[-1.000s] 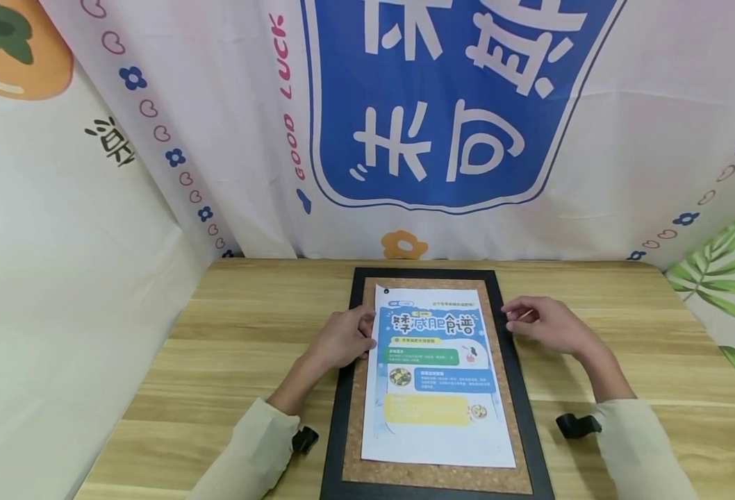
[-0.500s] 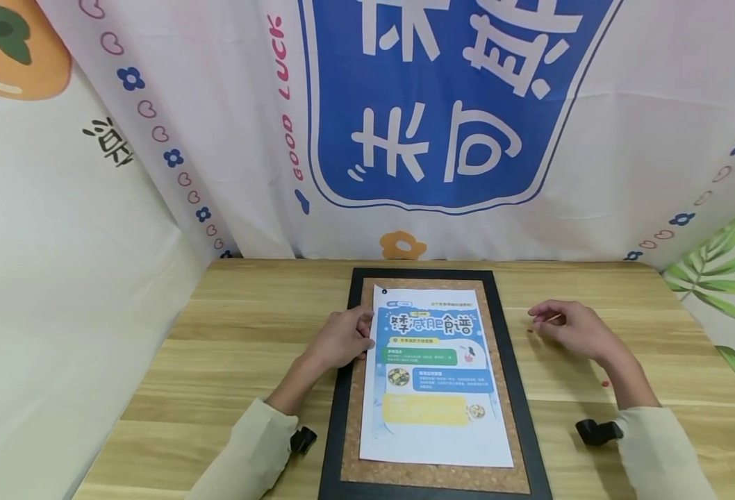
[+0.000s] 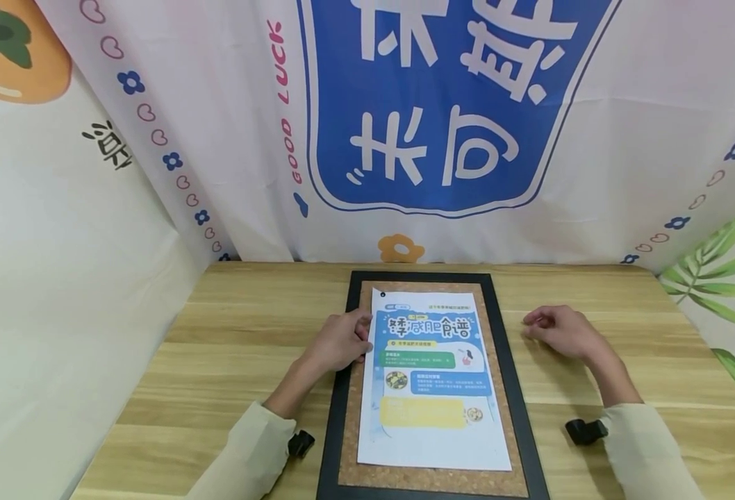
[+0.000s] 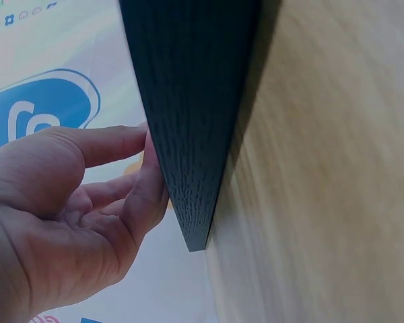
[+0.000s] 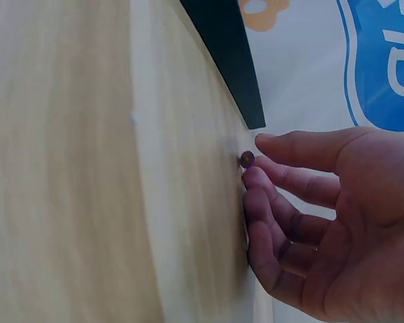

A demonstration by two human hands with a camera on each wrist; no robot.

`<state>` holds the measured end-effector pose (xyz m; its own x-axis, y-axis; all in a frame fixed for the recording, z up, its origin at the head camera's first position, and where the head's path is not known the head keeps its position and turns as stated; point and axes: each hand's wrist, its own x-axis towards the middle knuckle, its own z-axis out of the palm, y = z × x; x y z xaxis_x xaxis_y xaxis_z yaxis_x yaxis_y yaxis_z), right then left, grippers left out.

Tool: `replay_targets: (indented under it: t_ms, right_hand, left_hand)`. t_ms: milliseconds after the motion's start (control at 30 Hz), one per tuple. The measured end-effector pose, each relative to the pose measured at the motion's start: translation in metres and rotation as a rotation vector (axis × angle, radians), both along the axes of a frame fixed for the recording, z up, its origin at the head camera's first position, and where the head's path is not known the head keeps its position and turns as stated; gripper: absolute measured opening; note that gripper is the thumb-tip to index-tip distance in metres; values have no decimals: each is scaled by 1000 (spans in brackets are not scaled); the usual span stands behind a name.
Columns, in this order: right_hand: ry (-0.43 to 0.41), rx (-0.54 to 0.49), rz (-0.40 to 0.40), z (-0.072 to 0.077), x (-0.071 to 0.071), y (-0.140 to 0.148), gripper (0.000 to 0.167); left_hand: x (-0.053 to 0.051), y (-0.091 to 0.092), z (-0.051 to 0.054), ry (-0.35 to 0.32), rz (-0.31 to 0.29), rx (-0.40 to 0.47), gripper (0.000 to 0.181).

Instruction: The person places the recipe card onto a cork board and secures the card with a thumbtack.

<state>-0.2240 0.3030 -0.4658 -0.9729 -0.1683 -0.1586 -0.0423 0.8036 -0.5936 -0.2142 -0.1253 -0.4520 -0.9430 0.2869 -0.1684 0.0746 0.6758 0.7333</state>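
Observation:
A printed sheet with blue, green and yellow panels lies on a cork board in a black frame. A small dark pin head sits at its upper left corner. My left hand reaches over the frame's left side, with bent fingertips resting at the sheet's left edge; the frame's side hides them in the left wrist view. My right hand is right of the frame, low over the table, fingers loosely bent. By its fingertips is a small round pin, apart from the thumb.
The wood-grain table extends on both sides of the board. A printed cloth hangs behind its far edge. Black wrist mounts sit at both sleeves.
My right hand moved away from the frame to the right, then slightly back left. Small red things near it on the table are now out of sight in the head view. The left hand stayed put.

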Motion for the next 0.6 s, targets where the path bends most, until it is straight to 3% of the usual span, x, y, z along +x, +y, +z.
replay_targets:
  t_ms: [267,600]
  right_hand:
    - [-23,21,-22,0,1,-6,26]
    - [-37,-19,36,-1,0,-2,25]
  left_hand:
    - [0,1,0,-8,6,4,56]
    - [0,1,0,-6,-2,7,56]
